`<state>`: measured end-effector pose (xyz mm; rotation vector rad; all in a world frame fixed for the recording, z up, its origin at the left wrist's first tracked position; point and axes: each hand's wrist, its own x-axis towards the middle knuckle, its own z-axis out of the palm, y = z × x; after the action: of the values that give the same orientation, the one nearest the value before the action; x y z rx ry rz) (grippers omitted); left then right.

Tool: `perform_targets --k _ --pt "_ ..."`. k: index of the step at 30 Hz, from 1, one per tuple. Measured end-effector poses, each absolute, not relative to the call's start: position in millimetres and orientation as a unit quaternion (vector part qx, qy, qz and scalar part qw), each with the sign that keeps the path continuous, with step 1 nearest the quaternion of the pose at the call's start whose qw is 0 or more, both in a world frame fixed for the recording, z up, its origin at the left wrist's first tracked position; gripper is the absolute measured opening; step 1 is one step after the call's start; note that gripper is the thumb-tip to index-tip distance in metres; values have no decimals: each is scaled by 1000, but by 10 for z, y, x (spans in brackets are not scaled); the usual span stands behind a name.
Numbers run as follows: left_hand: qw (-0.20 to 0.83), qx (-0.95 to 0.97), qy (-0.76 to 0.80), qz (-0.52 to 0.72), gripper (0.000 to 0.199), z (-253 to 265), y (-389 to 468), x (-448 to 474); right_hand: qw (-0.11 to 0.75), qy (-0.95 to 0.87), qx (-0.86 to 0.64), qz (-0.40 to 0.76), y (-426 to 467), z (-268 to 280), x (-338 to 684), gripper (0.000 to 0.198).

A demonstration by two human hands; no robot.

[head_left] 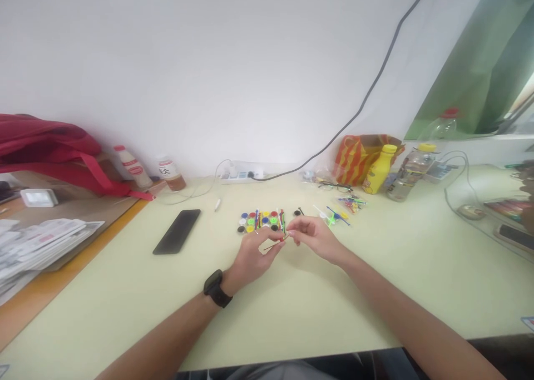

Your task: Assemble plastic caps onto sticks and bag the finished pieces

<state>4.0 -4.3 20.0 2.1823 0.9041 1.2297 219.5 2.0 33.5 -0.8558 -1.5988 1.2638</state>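
My left hand (259, 250) pinches a thin stick-like piece (271, 247) with a bit of red near the fingertips. My right hand (316, 237) meets it there, its thumb and forefinger closed on the same small piece, whose upper end is mostly hidden. Just beyond my hands lie rows of small coloured discs (251, 222), with thin coloured sticks (257, 219) laid between them. A black disc (297, 213) with a dark stick sits apart to their right. Farther right are loose blue, green and white plastic pieces (332, 217).
A black phone (177, 232) and a white pen (217, 205) lie left on the table (233, 335). Glasses (335, 187), a yellow bottle (379, 169), clear bottles (411, 172) and a striped bag (352, 158) stand back right. A power strip (242, 175) sits by the wall.
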Motion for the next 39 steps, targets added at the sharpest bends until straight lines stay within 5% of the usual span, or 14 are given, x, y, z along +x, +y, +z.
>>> perform_targets --k 10,17,23,26,30,34,39 --pt "428 722 299 454 18 207 -17 91 474 -614 -346 528 58 274 2217 37" --pt "510 628 341 479 25 190 79 49 501 -684 -398 350 36 234 2225 33" --pt "541 595 351 479 25 209 83 20 527 -659 -342 415 -59 254 2133 58" --pt "536 592 356 485 24 207 83 13 498 -646 -355 457 -57 248 2126 42" --pt "528 593 362 489 25 207 90 8 468 -645 -354 489 -20 273 2171 67" --pt "531 594 358 487 24 219 87 19 496 -608 -351 510 1 291 2159 42" --pt "538 592 354 484 23 222 68 40 496 -596 -313 549 -14 232 2076 38"
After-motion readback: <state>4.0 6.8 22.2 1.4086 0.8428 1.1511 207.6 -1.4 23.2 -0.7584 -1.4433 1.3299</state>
